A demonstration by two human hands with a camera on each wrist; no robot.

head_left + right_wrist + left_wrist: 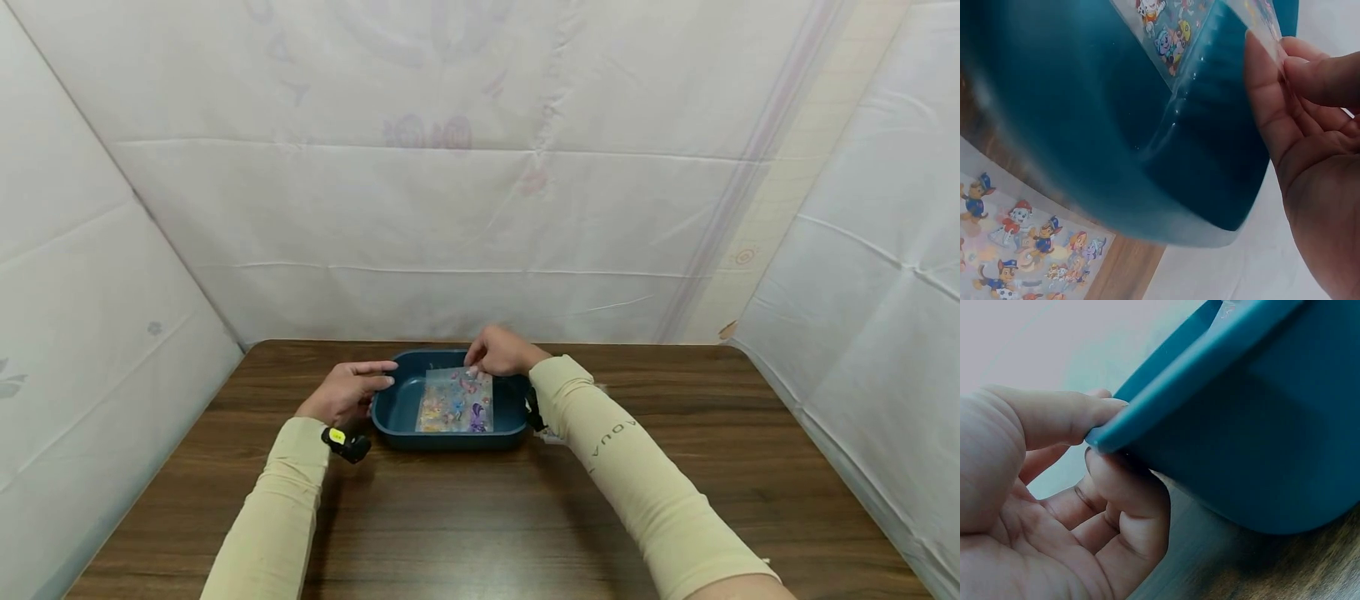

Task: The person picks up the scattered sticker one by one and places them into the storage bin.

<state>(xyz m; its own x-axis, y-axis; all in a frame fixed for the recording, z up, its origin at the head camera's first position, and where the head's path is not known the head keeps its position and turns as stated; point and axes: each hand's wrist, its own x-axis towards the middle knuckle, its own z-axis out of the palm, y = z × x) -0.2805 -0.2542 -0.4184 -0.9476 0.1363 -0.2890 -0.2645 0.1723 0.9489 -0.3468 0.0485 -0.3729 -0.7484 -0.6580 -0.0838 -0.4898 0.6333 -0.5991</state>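
Observation:
A dark teal plastic tub (457, 442) stands on the table. My left hand (347, 390) is at its left end; in the left wrist view that hand's thumb and curled fingers pinch the tub's rim (1166, 384). Over the tub, my right hand (501, 352) pinches the far edge of a clear sticker sheet (453, 404) printed with small colourful figures. The right wrist view shows the right hand's (1316, 119) thumb and fingers on the edge of this see-through sheet. Another piece with cartoon dogs (1169, 40) shows inside the tub; whether it is a separate sheet I cannot tell.
Just right of the tub, partly behind the right forearm, a sticker sheet with cartoon dogs (1022, 244) lies on the brown wooden table (450, 525). White sheeting (465, 208) hangs behind the table's far edge and along both sides.

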